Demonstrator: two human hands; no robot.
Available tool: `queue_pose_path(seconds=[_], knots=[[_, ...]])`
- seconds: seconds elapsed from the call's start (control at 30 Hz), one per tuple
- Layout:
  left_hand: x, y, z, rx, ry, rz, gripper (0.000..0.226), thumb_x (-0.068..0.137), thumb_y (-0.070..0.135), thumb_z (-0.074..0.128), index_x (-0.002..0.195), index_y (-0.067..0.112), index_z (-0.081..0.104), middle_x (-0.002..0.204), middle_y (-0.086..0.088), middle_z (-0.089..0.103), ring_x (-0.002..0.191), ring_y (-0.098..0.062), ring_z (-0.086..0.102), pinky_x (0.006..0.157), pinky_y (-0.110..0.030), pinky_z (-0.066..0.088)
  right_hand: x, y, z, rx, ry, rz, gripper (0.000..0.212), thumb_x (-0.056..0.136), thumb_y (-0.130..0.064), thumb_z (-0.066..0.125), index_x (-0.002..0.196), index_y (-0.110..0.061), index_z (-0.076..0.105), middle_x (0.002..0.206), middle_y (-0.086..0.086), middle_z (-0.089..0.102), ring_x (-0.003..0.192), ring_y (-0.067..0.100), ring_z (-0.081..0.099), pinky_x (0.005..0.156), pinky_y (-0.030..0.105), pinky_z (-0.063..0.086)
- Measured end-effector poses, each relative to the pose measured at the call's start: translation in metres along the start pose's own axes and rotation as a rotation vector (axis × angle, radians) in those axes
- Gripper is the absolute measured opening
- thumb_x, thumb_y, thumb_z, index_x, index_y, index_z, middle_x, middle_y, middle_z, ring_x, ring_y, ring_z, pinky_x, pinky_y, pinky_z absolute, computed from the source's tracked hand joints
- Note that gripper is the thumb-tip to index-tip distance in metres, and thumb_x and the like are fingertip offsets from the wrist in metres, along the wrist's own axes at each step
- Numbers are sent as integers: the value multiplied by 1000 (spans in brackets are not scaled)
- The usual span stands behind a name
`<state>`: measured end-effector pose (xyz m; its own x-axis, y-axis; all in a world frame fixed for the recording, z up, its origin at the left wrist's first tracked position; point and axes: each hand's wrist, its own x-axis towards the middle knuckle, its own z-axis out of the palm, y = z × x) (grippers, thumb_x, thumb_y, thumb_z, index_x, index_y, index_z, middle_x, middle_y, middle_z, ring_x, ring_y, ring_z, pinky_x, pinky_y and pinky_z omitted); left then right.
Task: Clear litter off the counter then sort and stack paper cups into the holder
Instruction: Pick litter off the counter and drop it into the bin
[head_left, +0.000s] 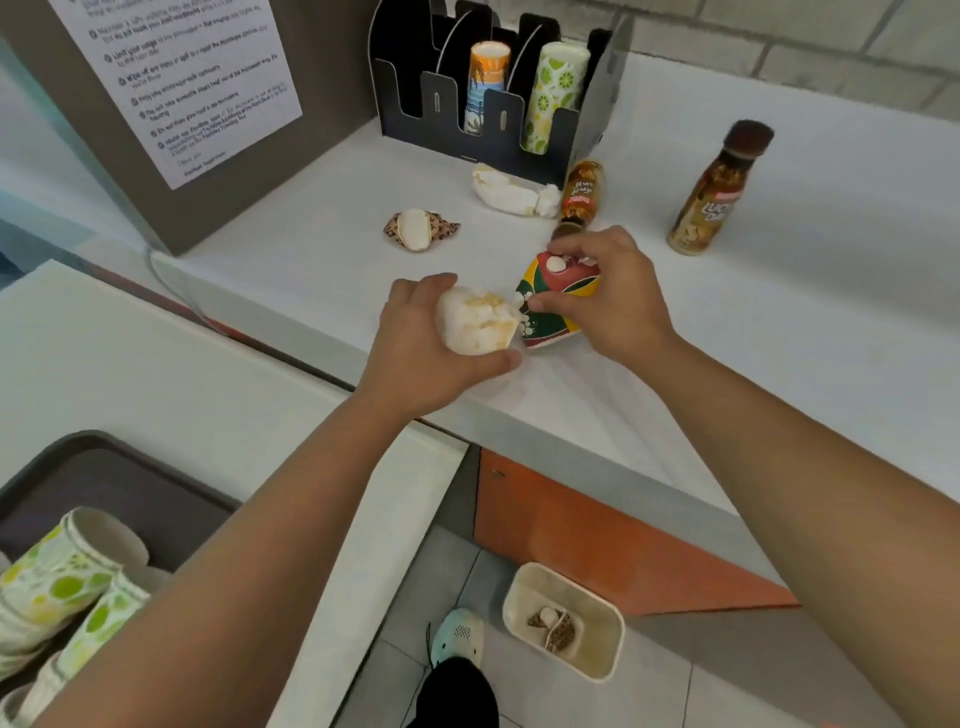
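Observation:
My left hand (415, 338) grips a crumpled white cup (475, 322) stained yellow, just above the counter's front edge. Right beside it, my right hand (608, 291) pinches a crushed red, green and yellow cup (556, 293) lying on the white counter (779, 322). Farther back lie a squashed brown-patterned cup (418, 228) and a crumpled white cup (511, 195). The black cup holder (498, 119) stands at the back with an orange-and-blue stack (485, 83) and a lime-print stack (553, 96) in its slots.
A brown bottle (719, 189) stands at the right; a smaller bottle (582, 195) lies next to the holder. A grey tray (104, 478) at lower left holds lime-print cups (67, 577). A beige bin (566, 621) with litter sits on the floor beside my shoe (457, 634).

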<state>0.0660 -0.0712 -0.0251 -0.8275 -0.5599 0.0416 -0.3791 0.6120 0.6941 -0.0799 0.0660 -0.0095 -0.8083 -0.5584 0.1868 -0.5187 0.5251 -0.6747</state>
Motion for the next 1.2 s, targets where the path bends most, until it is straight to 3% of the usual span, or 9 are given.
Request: queue_pose_path(seconds=[0.17, 0.37, 0.47, 0.63, 0.7, 0.9, 1.03, 1.2], knots=[[-56, 34, 19, -23, 30, 38, 102, 59, 57, 86, 143, 25, 38, 137, 0, 39, 124, -15, 44, 89, -21, 39, -69, 10, -52, 120, 167, 18, 51, 70, -29, 85, 117, -27, 63, 116, -7, 50, 102, 4, 51, 76, -2, 38], [-132, 70, 56, -42, -21, 119, 99, 58, 56, 86, 142, 27, 41, 135, 0, 41, 120, -11, 44, 89, -20, 36, -178, 41, -93, 135, 216, 19, 51, 69, -29, 86, 115, -26, 65, 111, -8, 49, 96, 0, 51, 77, -3, 39], [-167, 72, 79, -32, -101, 130, 99, 58, 54, 88, 143, 33, 43, 134, -1, 41, 116, -6, 42, 90, -20, 35, -227, 67, -98, 128, 220, 74, 52, 70, -32, 85, 117, -25, 64, 113, -10, 49, 101, 2, 52, 78, -2, 40], [-205, 56, 119, 43, -285, 134, 101, 54, 55, 89, 143, 36, 44, 135, -1, 39, 117, -5, 38, 95, -18, 31, -291, 109, -86, 109, 142, 131, 52, 67, -29, 87, 114, -24, 65, 110, -7, 51, 92, -10, 49, 76, -3, 36], [-211, 45, 140, 66, -346, 130, 102, 54, 55, 89, 143, 33, 44, 136, 0, 37, 122, -11, 39, 96, -20, 32, -308, 129, -72, 103, 114, 176, 52, 68, -26, 87, 115, -22, 65, 110, -6, 50, 90, -10, 49, 75, -5, 34], [-213, -24, 228, 82, -478, 94, 97, 55, 49, 91, 140, 27, 49, 118, 1, 35, 113, -14, 40, 97, -20, 33, -345, 207, 14, 65, 80, 299, 50, 73, -8, 82, 118, -19, 65, 112, -5, 47, 98, 6, 50, 79, -5, 34], [-206, -90, 304, 89, -540, 7, 96, 58, 45, 91, 141, 24, 49, 125, -4, 37, 120, -19, 42, 102, -21, 33, -362, 270, 87, 102, 74, 339, 47, 73, 0, 74, 117, -15, 67, 109, -3, 47, 94, 7, 49, 80, -4, 32], [-199, -178, 398, 140, -580, -54, 86, 64, 39, 89, 140, 21, 52, 130, -11, 39, 124, -23, 44, 95, -18, 31, -375, 348, 179, 87, 5, 402, 46, 75, -2, 71, 119, -16, 65, 109, -2, 46, 98, 13, 51, 81, 0, 32]])
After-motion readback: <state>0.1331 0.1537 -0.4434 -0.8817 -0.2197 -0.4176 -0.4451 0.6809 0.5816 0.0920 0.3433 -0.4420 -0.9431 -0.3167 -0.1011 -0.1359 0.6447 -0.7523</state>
